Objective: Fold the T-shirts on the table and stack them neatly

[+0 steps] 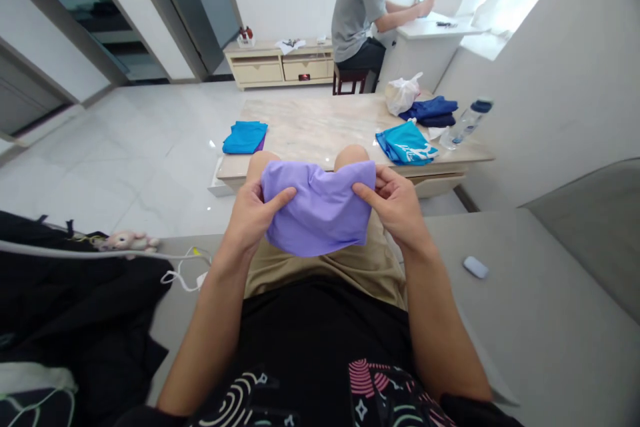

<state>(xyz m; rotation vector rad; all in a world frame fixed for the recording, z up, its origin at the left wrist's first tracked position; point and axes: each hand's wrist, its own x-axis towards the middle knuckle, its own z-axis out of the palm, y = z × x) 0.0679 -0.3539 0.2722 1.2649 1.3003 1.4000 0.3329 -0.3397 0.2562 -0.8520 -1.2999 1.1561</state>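
Note:
A light purple piece of cloth (320,213) is spread between my two hands, above my lap. My left hand (255,210) pinches its left edge, thumb on top and the other fingers behind. At the opposite upper corner my right hand (393,200) grips it the same way. The cloth looks folded and slightly creased, and its lower edge hangs loose. Beyond my knees, on the low table (320,120), lie a folded blue cloth (244,137) with some purple beneath it and a turquoise cloth with white print (407,143).
On the table's right are a white plastic bag (403,93), dark blue fabric (431,110) and a clear water bottle (466,123). A white case (475,267) lies on the sofa. Black clothing (90,293), a plush toy (131,241) and a cable are at left. A person sits by the window.

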